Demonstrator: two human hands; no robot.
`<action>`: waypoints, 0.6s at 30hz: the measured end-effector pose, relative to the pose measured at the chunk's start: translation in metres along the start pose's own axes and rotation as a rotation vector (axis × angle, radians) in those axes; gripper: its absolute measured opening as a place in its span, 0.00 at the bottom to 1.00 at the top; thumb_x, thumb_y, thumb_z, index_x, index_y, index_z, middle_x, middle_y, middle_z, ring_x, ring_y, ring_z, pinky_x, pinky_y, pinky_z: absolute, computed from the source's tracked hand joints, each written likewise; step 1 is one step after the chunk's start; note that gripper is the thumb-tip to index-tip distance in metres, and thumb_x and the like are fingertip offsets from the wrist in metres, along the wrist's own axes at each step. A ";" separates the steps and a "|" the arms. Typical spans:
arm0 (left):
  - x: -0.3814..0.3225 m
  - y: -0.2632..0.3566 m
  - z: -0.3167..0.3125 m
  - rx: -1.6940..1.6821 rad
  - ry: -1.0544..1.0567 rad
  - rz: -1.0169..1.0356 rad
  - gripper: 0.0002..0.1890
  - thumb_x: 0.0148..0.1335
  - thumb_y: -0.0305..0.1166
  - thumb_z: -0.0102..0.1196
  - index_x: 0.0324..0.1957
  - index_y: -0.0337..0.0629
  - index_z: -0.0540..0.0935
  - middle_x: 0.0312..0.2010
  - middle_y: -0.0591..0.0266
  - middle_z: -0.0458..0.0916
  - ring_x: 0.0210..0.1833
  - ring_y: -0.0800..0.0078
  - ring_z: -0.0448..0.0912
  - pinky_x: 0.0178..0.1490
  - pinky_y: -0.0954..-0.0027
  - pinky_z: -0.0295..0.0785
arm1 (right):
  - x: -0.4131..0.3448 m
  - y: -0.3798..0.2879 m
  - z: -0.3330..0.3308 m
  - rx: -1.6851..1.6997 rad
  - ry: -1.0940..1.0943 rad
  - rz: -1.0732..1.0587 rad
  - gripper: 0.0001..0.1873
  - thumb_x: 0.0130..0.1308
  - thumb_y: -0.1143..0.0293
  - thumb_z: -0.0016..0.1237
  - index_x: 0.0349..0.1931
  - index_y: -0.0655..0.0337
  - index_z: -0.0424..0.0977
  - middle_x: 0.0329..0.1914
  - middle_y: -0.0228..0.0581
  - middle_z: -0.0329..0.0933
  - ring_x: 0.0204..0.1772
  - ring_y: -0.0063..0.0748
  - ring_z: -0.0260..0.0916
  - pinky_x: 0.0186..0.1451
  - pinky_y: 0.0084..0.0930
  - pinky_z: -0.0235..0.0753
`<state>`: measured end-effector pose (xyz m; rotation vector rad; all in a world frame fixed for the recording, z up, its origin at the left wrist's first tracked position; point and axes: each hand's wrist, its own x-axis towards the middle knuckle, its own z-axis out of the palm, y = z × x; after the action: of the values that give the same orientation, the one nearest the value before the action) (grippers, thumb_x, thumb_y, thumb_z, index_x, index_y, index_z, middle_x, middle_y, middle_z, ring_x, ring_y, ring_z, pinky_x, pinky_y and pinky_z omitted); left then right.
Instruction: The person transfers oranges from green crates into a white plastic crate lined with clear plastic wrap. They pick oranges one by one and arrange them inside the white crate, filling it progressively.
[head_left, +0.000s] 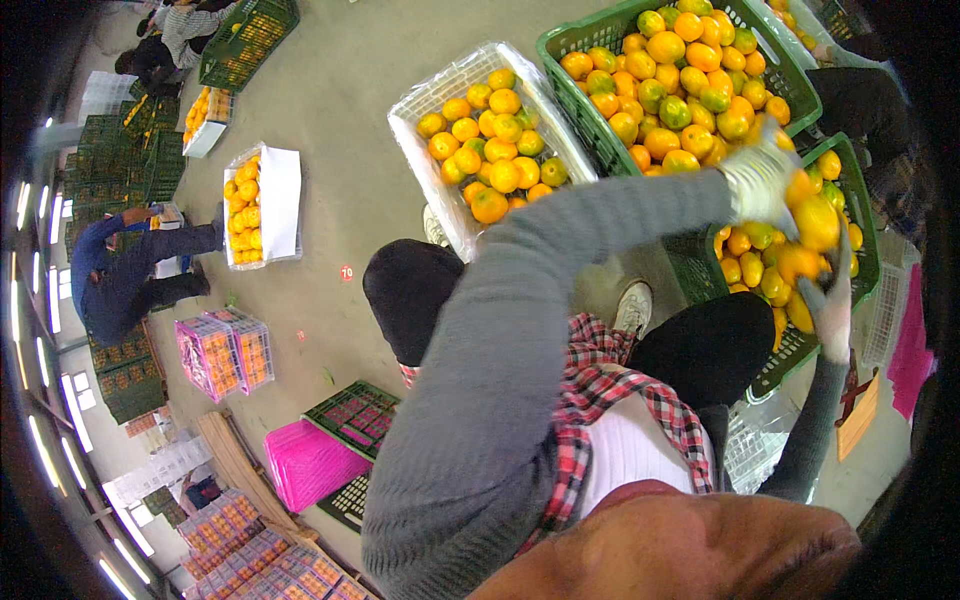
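Observation:
My left hand (761, 176), in a pale work glove, reaches across to the right and holds blurred orange citrus fruit (799, 189) at its fingers. Below it, my right hand (825, 304), gloved too, has its fingers around more citrus fruit (801, 264). Both are over a smaller green plastic crate (866, 225) holding yellow-orange fruit. Behind stands a large green crate (589, 112) heaped with orange and greenish citrus. To its left, a white box with a clear plastic liner (420, 142) holds loose citrus. Motion blur hides the exact grip.
On the left are a white-flapped box of citrus (281, 202), a bent-over person (112, 277), and pink-and-clear packed crates (210, 356). Pink netted material (315, 457) and a dark green crate (356, 412) lie lower left. Another person (862, 97) is beyond the crates at right.

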<state>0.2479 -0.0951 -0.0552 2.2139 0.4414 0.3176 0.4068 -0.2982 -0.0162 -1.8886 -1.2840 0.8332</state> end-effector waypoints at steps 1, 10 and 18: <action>-0.019 -0.010 -0.031 -0.014 0.012 0.021 0.45 0.34 0.59 0.70 0.51 0.35 0.76 0.53 0.32 0.71 0.56 0.37 0.69 0.65 0.53 0.64 | 0.019 -0.019 0.016 0.014 -0.065 -0.022 0.50 0.49 0.84 0.51 0.74 0.55 0.43 0.67 0.47 0.60 0.65 0.39 0.63 0.66 0.33 0.65; -0.247 -0.184 -0.178 0.248 0.142 -0.680 0.49 0.37 0.56 0.70 0.62 0.41 0.72 0.62 0.31 0.65 0.69 0.43 0.58 0.71 0.57 0.55 | 0.185 -0.102 0.308 0.009 -0.621 -0.309 0.50 0.52 0.66 0.62 0.72 0.59 0.46 0.65 0.58 0.64 0.66 0.47 0.63 0.68 0.33 0.63; -0.327 -0.339 -0.169 0.190 0.118 -0.954 0.52 0.39 0.59 0.69 0.66 0.45 0.68 0.68 0.38 0.58 0.72 0.40 0.51 0.73 0.52 0.51 | 0.252 -0.081 0.464 -0.158 -0.834 -0.072 0.48 0.52 0.55 0.62 0.71 0.57 0.52 0.64 0.58 0.66 0.64 0.50 0.67 0.65 0.35 0.66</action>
<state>-0.1800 0.0858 -0.2408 1.9010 1.5512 -0.1191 0.0660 0.0488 -0.2364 -1.6312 -1.9283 1.6148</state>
